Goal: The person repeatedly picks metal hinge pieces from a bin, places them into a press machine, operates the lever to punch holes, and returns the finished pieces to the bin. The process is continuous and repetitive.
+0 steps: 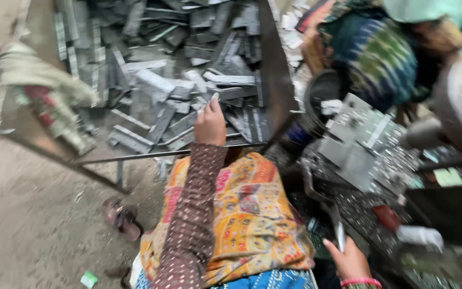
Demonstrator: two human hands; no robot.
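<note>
Nearest the camera, a thin metal strip is being pinched in the right hand, fingers closed around its lower end, beside the dark machine bed littered with punched sheet and offcuts. Slightly farther out, the left hand is being stretched over the lap into the tray of grey metal strips; its fingertips are being pressed onto one strip in the heap, but whether they are closed on it cannot be told through the blur. A cut is being risked there, since bare fingers are being pushed among sharp, overlapping edges. The heap is likely to be disturbed by a snagged piece being pulled. Farther still, a second person's patterned clothing is being shown close to the machine.
</note>
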